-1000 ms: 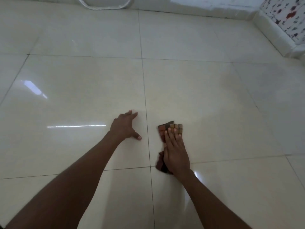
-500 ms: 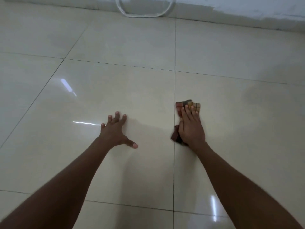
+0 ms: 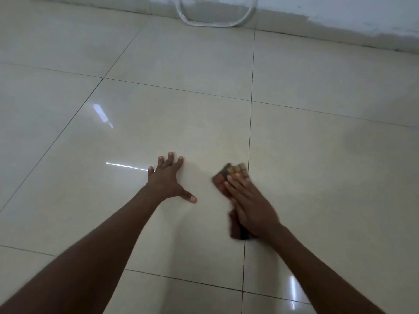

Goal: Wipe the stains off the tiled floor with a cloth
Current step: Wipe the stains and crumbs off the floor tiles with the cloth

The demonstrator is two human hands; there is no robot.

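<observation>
While our right hand (image 3: 251, 202) presses flat on the checked cloth (image 3: 233, 172) mid-wipe and our left hand (image 3: 167, 180) braces open beside it, remaining stains on the tiled floor (image 3: 317, 155) are indiscernible.

Dim light, glare streaks on floor (image 3: 127, 166), right hand (image 3: 251, 205) blurred

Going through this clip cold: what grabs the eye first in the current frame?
The right hand, blurred, presses a checked cloth flat on the floor beside a vertical grout line. The left hand is spread on the glossy tile to its left, fingers splayed. At the far wall stands a clear looped object, its nature unclear.
</observation>
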